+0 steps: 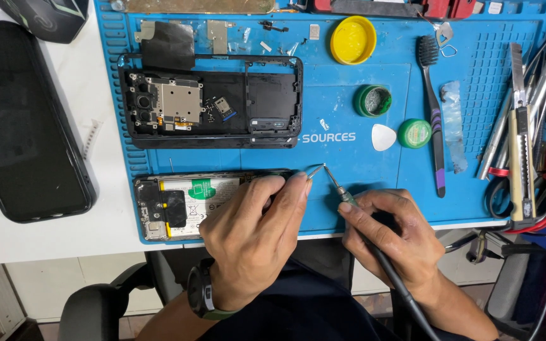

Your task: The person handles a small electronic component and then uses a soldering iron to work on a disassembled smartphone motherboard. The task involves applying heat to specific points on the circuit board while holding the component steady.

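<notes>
On the blue mat (pixel 349 151), the left hand (pixel 254 237) rests over the opened phone (pixel 184 202) at the near edge, pinching tweezers (pixel 314 170). The right hand (pixel 390 230) grips a soldering iron (pixel 342 192), tip beside the tweezers. Farther off, a yellow lid (pixel 353 40) lies empty; a small green tin (pixel 373 101) holds grey paste.

Head camera looks steeply down, close over the blue mat (pixel 349 95)

Blue mat (pixel 342 208), yellow lid (pixel 353 40), white pick (pixel 383 137)
</notes>
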